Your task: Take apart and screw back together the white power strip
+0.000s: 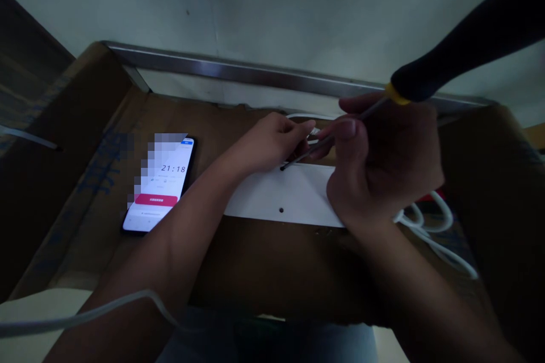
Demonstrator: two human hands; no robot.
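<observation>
from my remote seat i see the right hand [383,167] closed narrow round the metal shaft of the screwdriver [464,45], thumb and fingers pinching it just below the yellow collar. gripping that low, rather than on the black handle, looks like a way to guide the tip. the tip sits in the far hole of the white plate [293,198], which lies flat on the cardboard [255,264] in front of me. the left hand [272,142] has its fingers bunched at the plate's far edge beside the tip, probably steadying it; i cannot tell whether they hold anything. a white cable [430,221] coils to the right, and a lit phone [162,187] lies face up on the left, readable at a glance.
</observation>
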